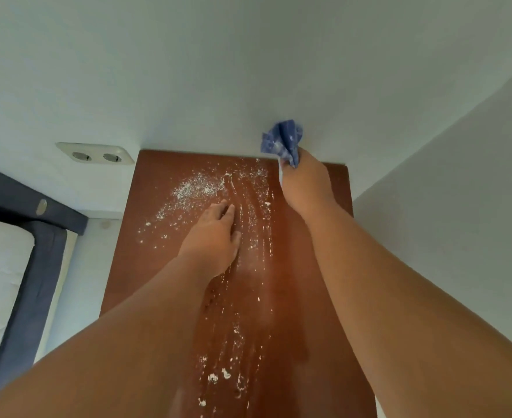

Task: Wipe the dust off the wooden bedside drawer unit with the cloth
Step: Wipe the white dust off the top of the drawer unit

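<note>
Right hand (306, 182) grips the crumpled blue cloth (283, 140), fingers curled round it, raised above the far right corner of the reddish-brown wooden bedside drawer unit (137, 260). Left hand (215, 236) rests flat, fingers straight, in white powdery dust (194, 187). Risks: the palm smears powder, and the bunched cloth sheds it or sweeps it over the edge.

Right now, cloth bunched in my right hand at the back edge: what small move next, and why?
Probably bring the blue cloth down onto the wooden top and sweep left through the thick white dust near the back. The right hand holds it bunched, sticking upward by the wall; the left hand rests near that patch.
</note>
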